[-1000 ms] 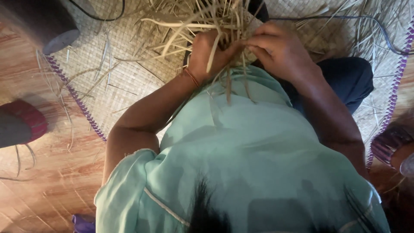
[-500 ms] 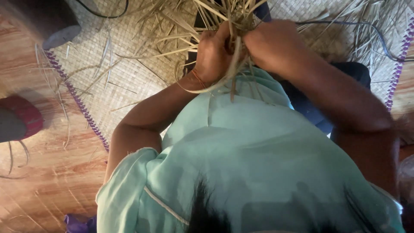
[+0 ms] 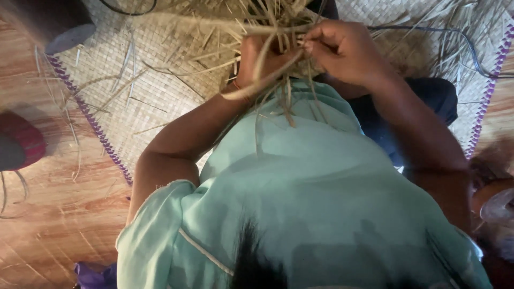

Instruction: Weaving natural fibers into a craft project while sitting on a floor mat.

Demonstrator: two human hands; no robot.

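We are holding a bundle of dry straw strips (image 3: 267, 32) in front of our chest, above the woven mat (image 3: 155, 80). Our left hand (image 3: 257, 59) is closing around the strips, and our right hand (image 3: 342, 51) is pinching one strip between the fingers.

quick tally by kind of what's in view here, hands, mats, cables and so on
hands: 2, left hand and right hand, both in the straw strips
woven mat: 1
dark cable: 1
red-rimmed object: 1
straw bundle: 1
total: 6
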